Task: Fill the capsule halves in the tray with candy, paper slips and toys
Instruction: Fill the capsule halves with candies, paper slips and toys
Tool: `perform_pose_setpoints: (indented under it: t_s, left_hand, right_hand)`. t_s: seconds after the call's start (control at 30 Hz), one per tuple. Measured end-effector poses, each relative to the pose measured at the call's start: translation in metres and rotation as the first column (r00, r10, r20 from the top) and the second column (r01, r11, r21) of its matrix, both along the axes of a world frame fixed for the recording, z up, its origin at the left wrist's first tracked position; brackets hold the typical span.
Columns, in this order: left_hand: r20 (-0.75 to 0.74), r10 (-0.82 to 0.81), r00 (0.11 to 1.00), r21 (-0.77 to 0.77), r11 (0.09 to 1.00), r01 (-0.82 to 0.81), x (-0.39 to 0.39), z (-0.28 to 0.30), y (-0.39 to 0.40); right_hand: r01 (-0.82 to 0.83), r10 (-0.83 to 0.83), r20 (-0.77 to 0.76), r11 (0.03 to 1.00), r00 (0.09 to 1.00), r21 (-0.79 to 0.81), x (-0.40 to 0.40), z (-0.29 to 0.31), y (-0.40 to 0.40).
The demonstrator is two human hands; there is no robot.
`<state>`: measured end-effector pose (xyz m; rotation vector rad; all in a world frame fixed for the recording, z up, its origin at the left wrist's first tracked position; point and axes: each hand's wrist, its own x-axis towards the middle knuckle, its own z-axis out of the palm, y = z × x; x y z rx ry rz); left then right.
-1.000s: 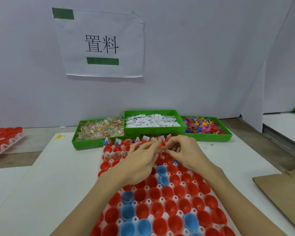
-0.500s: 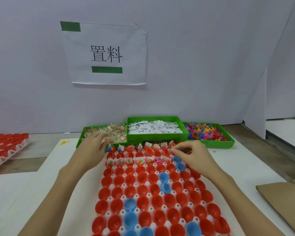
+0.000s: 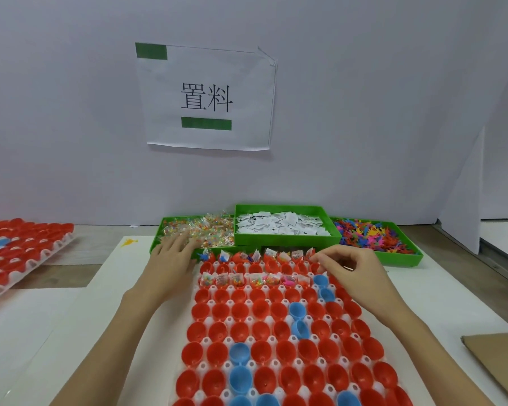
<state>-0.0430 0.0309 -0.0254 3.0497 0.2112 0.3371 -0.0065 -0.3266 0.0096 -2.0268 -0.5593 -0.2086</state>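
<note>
Capsule halves [image 3: 258, 329] of red and blue plastic sat open side up in a white moulded plastic tray [image 3: 228, 366] that ran down the middle of the white desk [image 3: 71, 332]. Only the two far rows held anything: small clear packets of coloured candy and folded white slips stood in those cups, while the nearer rows showed bare insides. Behind the tray three green plastic bins stood side by side. The left bin [image 3: 159, 238] held clear-wrapped candy [image 3: 211, 232], the raised middle bin [image 3: 288, 240] held white paper slips [image 3: 282, 225], and the right bin [image 3: 405, 257] held small bright plastic toys [image 3: 370, 235].

The left hand [image 3: 170, 260] lay at the near edge of the candy bin, its fingers stretched out straight and reaching among the wrapped sweets, with nothing visibly held. The right hand [image 3: 352, 269] hovered over the far right corner of the tray with fingers curled and thumb and forefinger brought together; whether it pinched anything could not be told.

A second tray of red capsule halves [image 3: 21, 253] lay well apart at the left. A white paper sign [image 3: 206, 96] with green tape hung on the wall, and brown cardboard [image 3: 499, 361] lay at the right edge
</note>
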Motion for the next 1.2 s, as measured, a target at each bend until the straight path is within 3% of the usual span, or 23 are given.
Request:
perform_pose_setpoints:
  t_s: [0.1,0.27,0.43,0.67,0.8,0.87,1.0,1.2]
  left_hand:
    - [-0.04,0.018,0.999,0.0,1.0,-0.018,0.002,-0.003,0.002]
    - [0.161,-0.023,0.987,-0.117,0.992,0.043,-0.001,0.008,0.003]
    - [0.253,0.002,0.968,-0.232,0.971,0.059,-0.004,0.014,0.008]
    - [0.291,0.023,0.957,-0.293,0.954,0.066,0.002,0.014,0.013]
    - [0.185,0.048,0.982,-0.286,0.958,0.007,0.004,0.013,0.018]
    - [0.131,0.038,0.991,-0.258,0.966,-0.003,0.002,0.013,0.019]
    - [0.105,0.003,0.995,-0.24,0.971,0.023,0.002,0.017,0.017]
    - [0.253,0.002,0.968,-0.283,0.956,0.072,-0.001,0.019,0.015]
  right_hand:
    - [-0.002,0.002,0.0,1.0,1.0,0.011,-0.003,0.001,0.001]
    - [-0.01,0.01,0.006,1.0,1.0,0.026,-0.011,0.004,0.007]
    - [0.018,-0.018,0.042,1.0,0.999,0.008,-0.006,0.009,0.02]
    - [0.159,-0.134,0.112,0.952,0.985,-0.262,0.063,0.028,0.064]
    - [0.176,-0.196,0.013,0.848,0.98,-0.5,0.097,0.03,0.082]
    - [0.149,-0.209,-0.053,0.829,0.976,-0.539,0.105,0.031,0.089]
    - [0.138,-0.238,-0.151,0.864,0.96,-0.483,0.113,0.032,0.093]
    - [0.213,-0.274,-0.137,0.912,0.952,-0.35,0.118,0.021,0.085]
